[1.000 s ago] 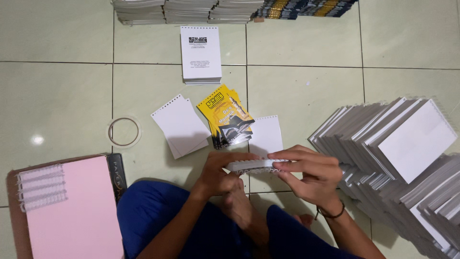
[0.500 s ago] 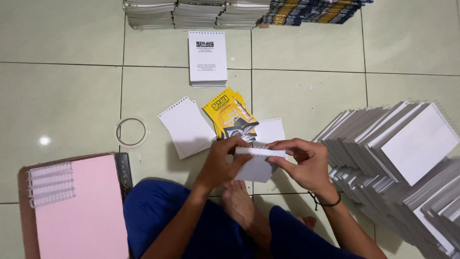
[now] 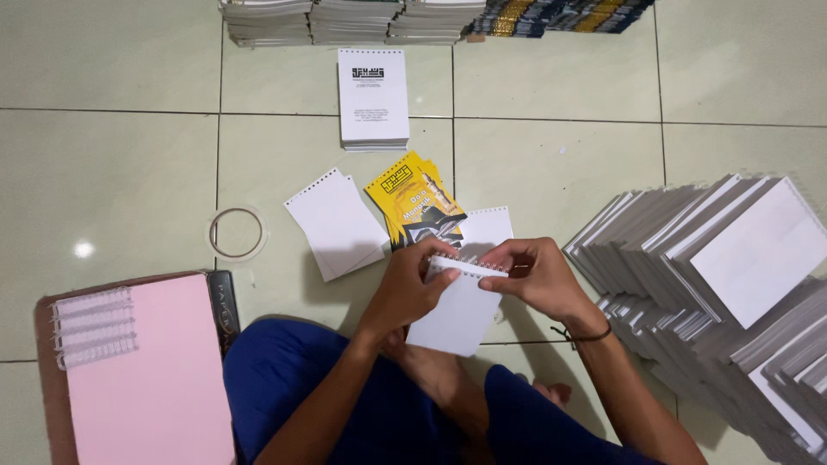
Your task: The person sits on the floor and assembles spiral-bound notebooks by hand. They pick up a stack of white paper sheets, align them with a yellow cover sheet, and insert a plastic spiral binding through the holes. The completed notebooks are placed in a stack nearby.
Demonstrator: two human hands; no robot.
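Observation:
I sit on a tiled floor and hold a small white notepad (image 3: 457,314) with a wire spiral along its top edge. My left hand (image 3: 413,288) grips its upper left corner. My right hand (image 3: 534,275) pinches the spiral at the upper right. Just beyond the hands lie a yellow printed cover (image 3: 413,198), a white punched sheet stack (image 3: 338,226) to its left and another white sheet (image 3: 487,231) partly hidden by the notepad.
A fanned pile of white notepads (image 3: 724,267) lies at my right. A pink board with white spiral coils (image 3: 129,370) is at my left, a tape ring (image 3: 236,232) beyond it. A white printed pad stack (image 3: 373,99) and rows of stacked pads (image 3: 345,17) are farther away.
The notepad has turned from edge-on to face-up in my hands and dropped a little toward my lap. Both hands stay on its spiral edge.

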